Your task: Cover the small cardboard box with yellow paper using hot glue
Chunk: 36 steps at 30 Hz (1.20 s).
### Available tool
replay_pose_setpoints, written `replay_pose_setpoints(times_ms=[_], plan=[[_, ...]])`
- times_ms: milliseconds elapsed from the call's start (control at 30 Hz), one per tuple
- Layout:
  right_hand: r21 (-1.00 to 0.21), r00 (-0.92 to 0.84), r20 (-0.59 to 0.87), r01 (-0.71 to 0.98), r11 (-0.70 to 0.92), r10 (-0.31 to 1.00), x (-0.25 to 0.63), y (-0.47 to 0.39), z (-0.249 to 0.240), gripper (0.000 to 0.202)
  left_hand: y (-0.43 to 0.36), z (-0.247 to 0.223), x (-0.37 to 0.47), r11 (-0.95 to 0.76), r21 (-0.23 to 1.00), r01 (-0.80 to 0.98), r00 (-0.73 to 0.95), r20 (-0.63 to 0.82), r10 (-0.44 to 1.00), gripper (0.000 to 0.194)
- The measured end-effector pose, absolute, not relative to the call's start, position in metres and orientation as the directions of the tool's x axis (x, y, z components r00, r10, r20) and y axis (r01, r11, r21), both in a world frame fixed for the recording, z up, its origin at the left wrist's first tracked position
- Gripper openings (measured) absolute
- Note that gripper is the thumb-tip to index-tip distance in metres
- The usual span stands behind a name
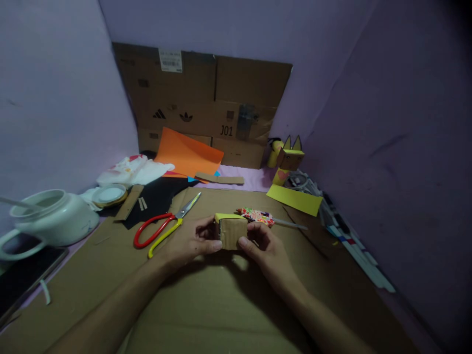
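Cardboard, brown with a yellow top, forms the small box gripped between the fingers of the left hand and the right hand, thumbs on its near side. Its far side and underside are hidden, and several fingertips pass out of sight behind it. Just beyond the right fingers lies a patterned thing with a thin grey strip reaching rightward; its near edge is partly covered, and what it is I cannot tell. Left of the left fingers lie the scissors, blades pointing away. Farther left, the frame cuts off a dark slab and a stick standing in the white pot.

Under the hands spreads a cardboard sheet, with purple cloth showing past its far edge. Well beyond the fingers, orange paper rests before a tall cardboard panel, its label too small to read. Right of the right fingers is a yellow strip. Purple walls close in around, dim toward the right, the upper corner lost in black.
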State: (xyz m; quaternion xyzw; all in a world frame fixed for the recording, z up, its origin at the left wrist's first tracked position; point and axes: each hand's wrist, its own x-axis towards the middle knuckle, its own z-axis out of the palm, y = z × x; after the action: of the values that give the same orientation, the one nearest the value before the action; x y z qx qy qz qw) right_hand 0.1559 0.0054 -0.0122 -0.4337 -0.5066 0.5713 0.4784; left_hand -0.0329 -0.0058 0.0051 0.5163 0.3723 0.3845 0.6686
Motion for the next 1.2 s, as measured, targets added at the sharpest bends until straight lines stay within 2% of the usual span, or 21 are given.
replay_pose_setpoints(times_ms=[167, 267, 467, 667, 800, 933, 1200], plan=[[-0.994, -0.204, 0.017, -0.109, -0.006, 0.979, 0.1567, 0.0063, -0.0146, 0.031, -0.0056, 0.0033, -0.0313, 0.200, 0.967, -0.157, 0.347, -0.136, 0.928, 0.059], [-0.992, -0.208, 0.042, -0.126, 0.016, 0.977, 0.1565, 0.0062, -0.0148, 0.033, -0.0051, 0.0046, -0.0312, 0.198, 0.963, -0.182, 0.353, -0.124, 0.927, 0.057], [-0.960, -0.211, 0.277, -0.106, 0.260, 0.937, 0.1563, 0.0036, -0.0151, 0.019, -0.0063, 0.0051, -0.0340, 0.213, 0.955, -0.207, 0.347, -0.132, 0.928, 0.051], [-0.942, -0.232, 0.336, -0.055, 0.332, 0.913, 0.1574, -0.0026, -0.0156, 0.018, -0.0048, 0.0006, -0.0346, 0.276, 0.931, -0.240, 0.372, -0.175, 0.912, 0.044], [-0.937, -0.243, 0.345, -0.037, 0.346, 0.907, 0.1581, -0.0024, -0.0165, 0.018, -0.0040, 0.0020, -0.0323, 0.264, 0.931, -0.253, 0.391, -0.152, 0.908, 0.046], [-0.941, -0.243, 0.334, -0.027, 0.338, 0.911, 0.1576, -0.0001, -0.0172, 0.017, -0.0052, 0.0052, -0.0307, 0.247, 0.941, -0.230, 0.331, -0.163, 0.929, 0.053], [-0.980, -0.201, 0.189, -0.099, 0.172, 0.961, 0.1551, -0.0006, -0.0123, 0.015, -0.0037, 0.0013, -0.0337, 0.200, 0.962, -0.187, 0.227, -0.155, 0.961, 0.058]])
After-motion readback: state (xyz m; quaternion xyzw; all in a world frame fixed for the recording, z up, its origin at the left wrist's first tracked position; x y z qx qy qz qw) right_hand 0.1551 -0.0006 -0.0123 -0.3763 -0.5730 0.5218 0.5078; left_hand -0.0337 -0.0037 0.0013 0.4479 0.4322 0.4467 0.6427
